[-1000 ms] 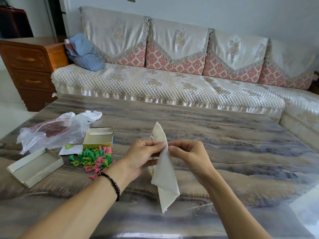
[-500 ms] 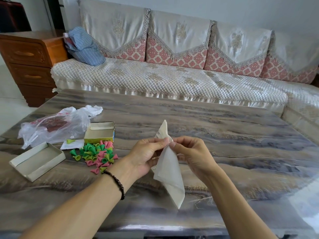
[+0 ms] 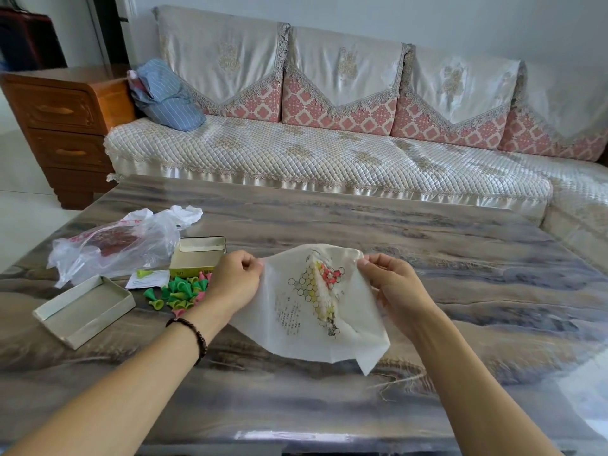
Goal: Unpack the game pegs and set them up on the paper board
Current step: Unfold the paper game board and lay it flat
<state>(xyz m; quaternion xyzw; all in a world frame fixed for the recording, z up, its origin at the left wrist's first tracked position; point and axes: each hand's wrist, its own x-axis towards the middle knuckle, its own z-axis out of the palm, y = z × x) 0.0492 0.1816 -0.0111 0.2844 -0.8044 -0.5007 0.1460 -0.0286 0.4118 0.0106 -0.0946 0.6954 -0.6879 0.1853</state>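
Observation:
A thin white paper board [image 3: 312, 311] hangs partly unfolded above the table, with printed circles in yellow, red and black showing through its creases. My left hand [image 3: 235, 281] pinches its upper left edge and my right hand [image 3: 391, 284] pinches its upper right edge. To the left of my left hand, a heap of several green, pink and yellow cone-shaped pegs [image 3: 179, 291] lies on the table.
On the marble-patterned table [image 3: 427, 245] lie an open box half [image 3: 85, 309], the other box half [image 3: 199, 255], a small white slip [image 3: 148, 278] with one peg on it, and a crumpled plastic bag [image 3: 115, 243]. A sofa [image 3: 329, 153] and wooden drawers [image 3: 65, 126] stand behind.
My hands have moved apart, and the folded paper has spread open between them so the printed circle pattern now shows.

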